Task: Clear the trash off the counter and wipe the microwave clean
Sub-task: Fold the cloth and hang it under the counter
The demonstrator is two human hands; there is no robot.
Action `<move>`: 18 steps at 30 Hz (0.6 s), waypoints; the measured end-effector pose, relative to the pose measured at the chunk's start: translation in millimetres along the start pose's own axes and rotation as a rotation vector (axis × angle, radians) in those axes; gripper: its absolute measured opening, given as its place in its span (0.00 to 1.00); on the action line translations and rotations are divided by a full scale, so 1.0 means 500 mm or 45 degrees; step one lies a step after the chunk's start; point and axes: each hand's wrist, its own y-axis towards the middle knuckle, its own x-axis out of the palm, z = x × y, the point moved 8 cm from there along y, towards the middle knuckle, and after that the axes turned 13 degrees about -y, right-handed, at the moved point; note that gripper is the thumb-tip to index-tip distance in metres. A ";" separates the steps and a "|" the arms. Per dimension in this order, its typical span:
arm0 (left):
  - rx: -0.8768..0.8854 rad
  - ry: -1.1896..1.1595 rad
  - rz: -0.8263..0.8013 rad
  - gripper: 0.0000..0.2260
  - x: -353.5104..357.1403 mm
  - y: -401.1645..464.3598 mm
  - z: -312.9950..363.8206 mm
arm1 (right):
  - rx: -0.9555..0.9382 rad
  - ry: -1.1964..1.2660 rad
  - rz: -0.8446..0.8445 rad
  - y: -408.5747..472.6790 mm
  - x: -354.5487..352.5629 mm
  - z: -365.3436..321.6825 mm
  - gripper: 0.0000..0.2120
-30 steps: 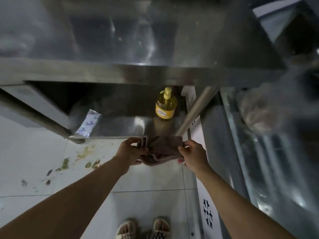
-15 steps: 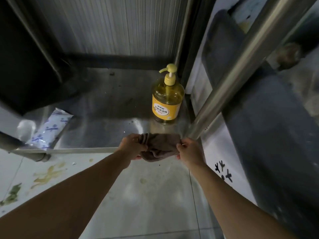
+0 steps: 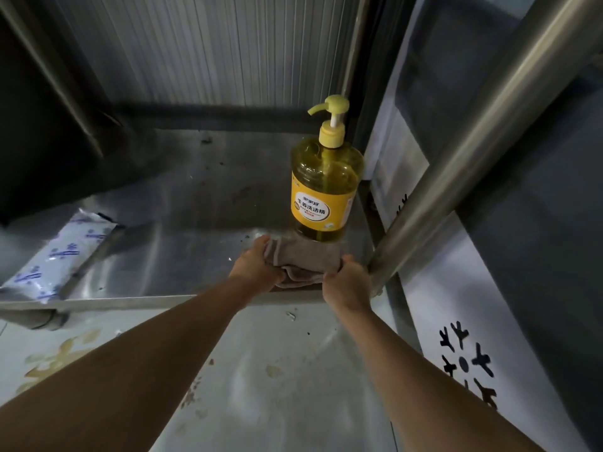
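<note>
Closer than a moment before, both my hands had carried the folded grey-brown cloth [image 3: 305, 261] forward onto the steel lower shelf [image 3: 182, 223], just below frame centre. My left hand [image 3: 256, 269] gripped its left edge, my right hand [image 3: 346, 282] its right, beside the yellow pump bottle of dish soap [image 3: 323, 197]. A white printed packet [image 3: 62, 252] lay at left.
</note>
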 end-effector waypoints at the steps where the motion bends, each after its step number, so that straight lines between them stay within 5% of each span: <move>1: 0.034 0.064 0.003 0.30 -0.004 -0.010 0.004 | -0.009 -0.027 -0.015 -0.009 -0.002 -0.001 0.16; 10: 0.026 0.231 -0.045 0.23 -0.086 -0.193 0.095 | 0.009 -0.042 -0.346 -0.157 -0.120 -0.051 0.33; 18: -0.119 0.061 -0.118 0.30 -0.167 -0.416 0.256 | -0.001 -0.063 -0.364 -0.326 -0.348 -0.156 0.33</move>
